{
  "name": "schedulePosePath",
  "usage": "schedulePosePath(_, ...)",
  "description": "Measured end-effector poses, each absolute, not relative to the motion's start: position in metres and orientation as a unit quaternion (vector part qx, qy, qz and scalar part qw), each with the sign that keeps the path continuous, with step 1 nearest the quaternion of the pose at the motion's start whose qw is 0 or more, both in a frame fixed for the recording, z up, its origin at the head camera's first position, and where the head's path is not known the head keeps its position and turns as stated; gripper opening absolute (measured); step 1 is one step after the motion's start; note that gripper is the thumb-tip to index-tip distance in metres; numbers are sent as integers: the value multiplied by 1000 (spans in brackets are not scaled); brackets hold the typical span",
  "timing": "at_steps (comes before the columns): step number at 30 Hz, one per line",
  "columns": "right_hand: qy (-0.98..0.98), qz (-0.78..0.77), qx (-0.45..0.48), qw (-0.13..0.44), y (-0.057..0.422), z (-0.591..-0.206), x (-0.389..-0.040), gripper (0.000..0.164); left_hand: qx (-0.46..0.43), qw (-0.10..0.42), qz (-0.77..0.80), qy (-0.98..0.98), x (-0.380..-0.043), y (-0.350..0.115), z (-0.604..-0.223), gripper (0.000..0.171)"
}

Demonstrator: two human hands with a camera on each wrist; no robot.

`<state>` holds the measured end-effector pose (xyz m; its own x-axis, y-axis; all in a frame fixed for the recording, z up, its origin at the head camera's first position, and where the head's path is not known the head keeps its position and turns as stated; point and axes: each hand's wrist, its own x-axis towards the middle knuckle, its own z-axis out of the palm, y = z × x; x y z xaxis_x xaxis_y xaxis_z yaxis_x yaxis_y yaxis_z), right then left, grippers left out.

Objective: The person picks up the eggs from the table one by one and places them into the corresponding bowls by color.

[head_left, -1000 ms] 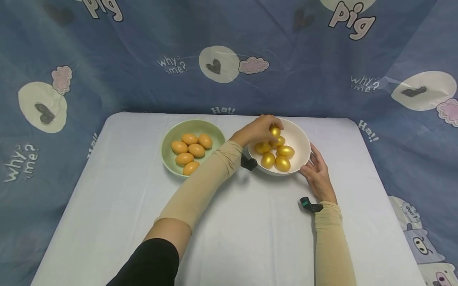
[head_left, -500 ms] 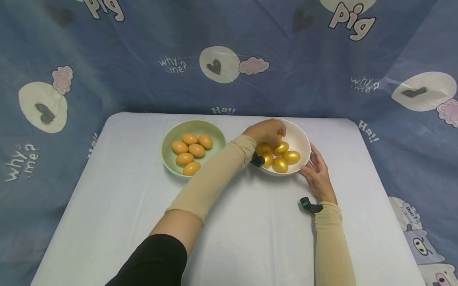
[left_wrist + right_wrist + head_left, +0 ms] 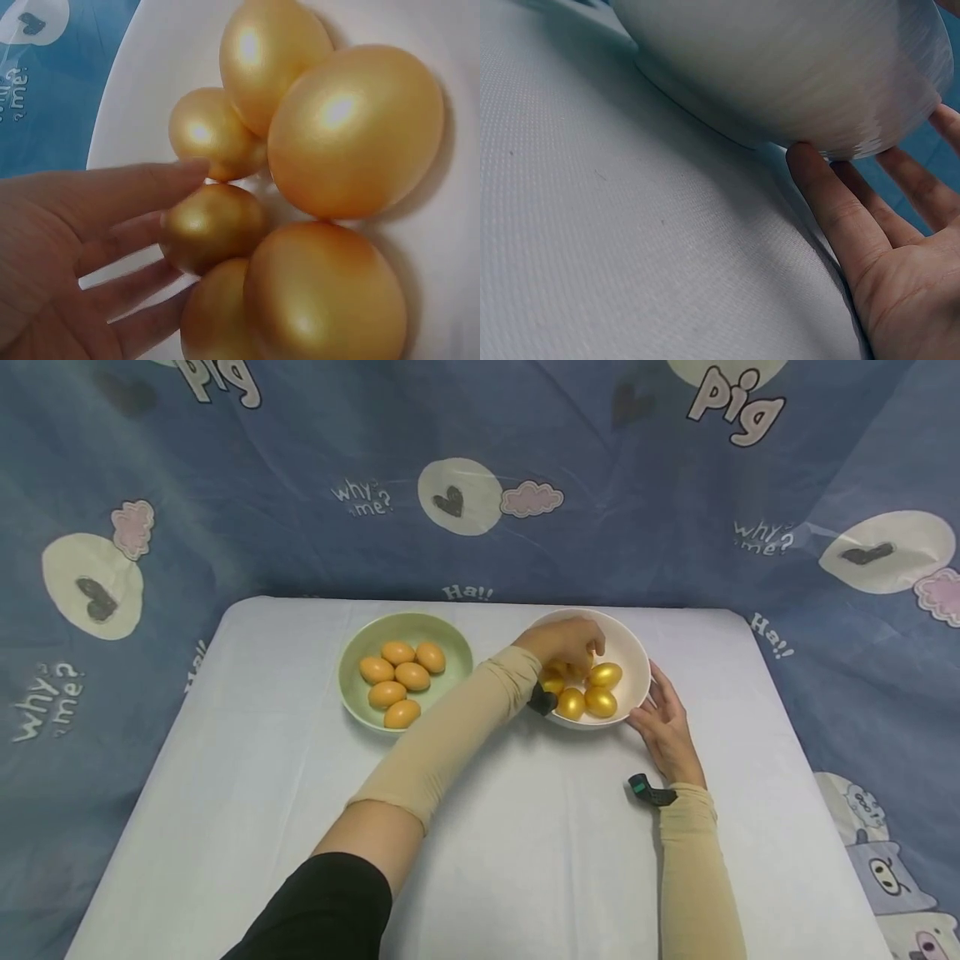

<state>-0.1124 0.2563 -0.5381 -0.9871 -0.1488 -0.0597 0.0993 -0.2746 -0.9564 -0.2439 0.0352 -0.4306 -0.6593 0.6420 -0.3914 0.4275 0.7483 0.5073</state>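
Observation:
Inside the white bowl (image 3: pixel 625 647), my left hand (image 3: pixel 567 639) reaches down among several golden eggs (image 3: pixel 601 702). In the left wrist view the left thumb and fingers pinch a darker golden egg (image 3: pixel 214 229), which touches its neighbours. The left hand (image 3: pixel 90 240) largely hides that egg in the head view. My right hand (image 3: pixel 667 735) holds the bowl's right side, thumb at the front and fingers spread along the outer wall. In the right wrist view the right hand's fingertips (image 3: pixel 804 154) rest against the lower wall of the bowl (image 3: pixel 780 75).
Left of the white bowl stands a green bowl (image 3: pixel 348 672) with several light brown eggs (image 3: pixel 412 675) in it. The left forearm passes close to its right front. Both bowls stand near the far edge of a white-covered table (image 3: pixel 525 860), before a blue printed cloth (image 3: pixel 600 527).
My left hand has moved rightward and deeper into the white bowl since one second ago. The golden eggs have shifted about inside it. The right hand and the green bowl stay put.

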Motion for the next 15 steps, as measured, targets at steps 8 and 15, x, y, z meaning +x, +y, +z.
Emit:
schedulePosePath(8, 597, -798, -13, 84, 260, -541, -113, 82, 326, 265, 210, 883, -239, 23, -437, 44)
schedulePosePath(15, 619, -781, -7, 87, 270, -534, -105, 83, 383, 249, 217, 863, -213, -2, -443, 45)
